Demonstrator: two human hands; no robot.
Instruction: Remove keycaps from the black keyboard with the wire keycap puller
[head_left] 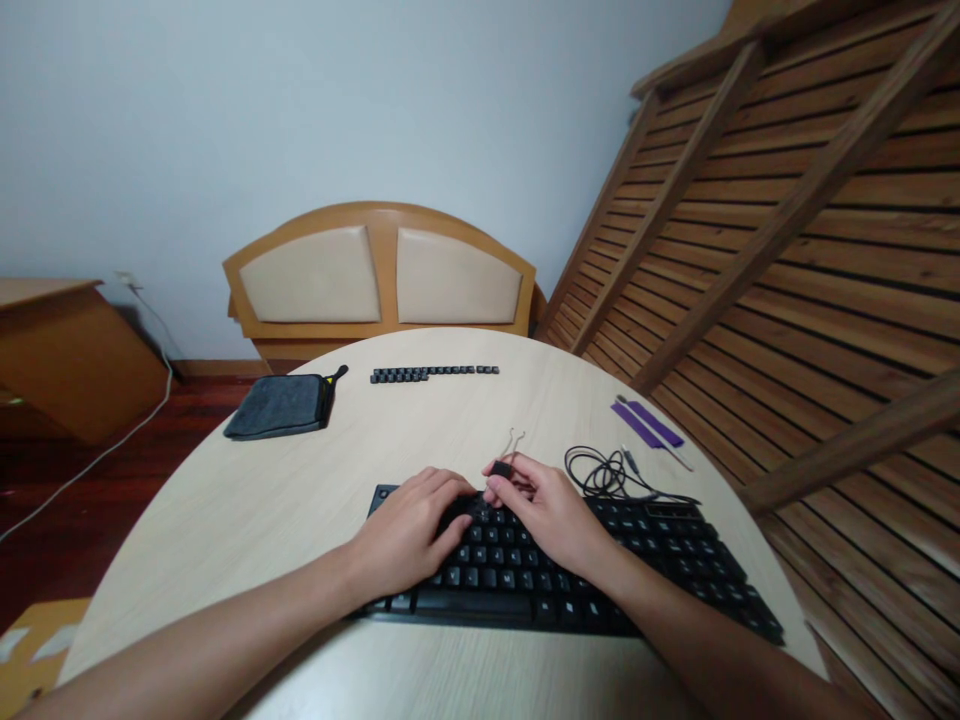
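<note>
A black keyboard lies in front of me near the table's front edge. My left hand rests across its left half, fingers stretched over the upper keys and thumb apart from them. Closed fingers of my right hand hold a wire keycap puller by its black handle; its two hooked wires point up and away from the keys. Between both hands, a spot in the upper rows looks bare of keycaps. Toward the table's far side, loose black keycaps stand lined up in rows.
A folded grey cloth lies at the left of the round table. The keyboard's coiled cable sits behind its right half. Farther right are a purple strip and a thin stick-like tool. A wooden headboard stands behind.
</note>
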